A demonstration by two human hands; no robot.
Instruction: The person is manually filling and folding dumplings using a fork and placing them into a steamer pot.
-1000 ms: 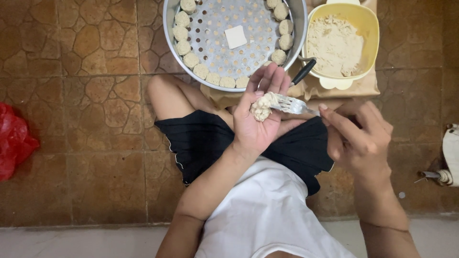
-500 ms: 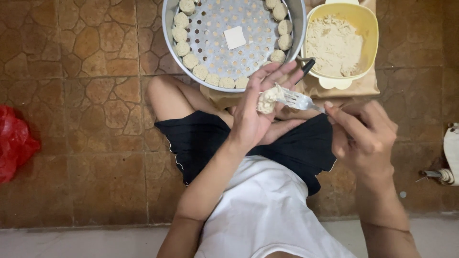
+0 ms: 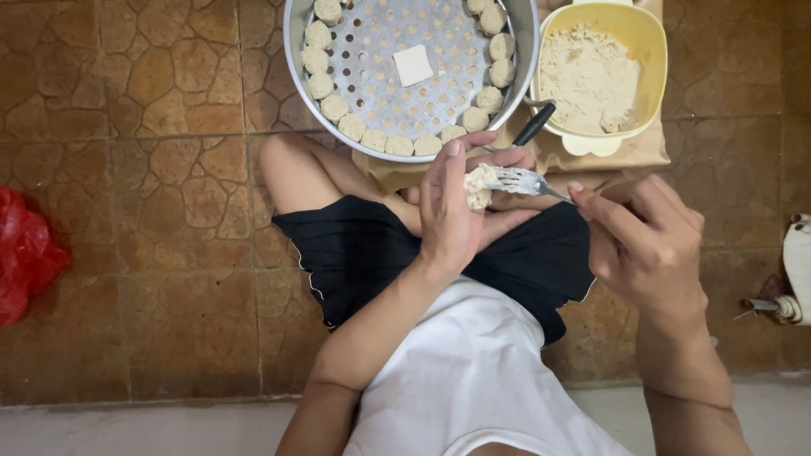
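Note:
My left hand [image 3: 456, 215] is cupped around a small pale dumpling [image 3: 478, 184] held over my lap. My right hand [image 3: 646, 241] grips a metal fork [image 3: 524, 181] whose tines press into the dumpling's filling. Just beyond my hands stands a round perforated steamer tray [image 3: 405, 93], with several finished dumplings lined along its near rim and a white paper square [image 3: 413, 64] in the middle. A yellow bowl [image 3: 650, 51] of pale minced filling sits to the tray's right.
A black handle [image 3: 535, 123] pokes out between tray and bowl, above brown paper [image 3: 625, 152]. A red plastic bag [image 3: 25, 253] lies at the far left on the stone-patterned floor. A white object [image 3: 796, 266] sits at the right edge.
My left hand has lifted the dumpling slightly toward the tray, and the fork has followed, staying pressed into the filling. My right hand shifted a little upward.

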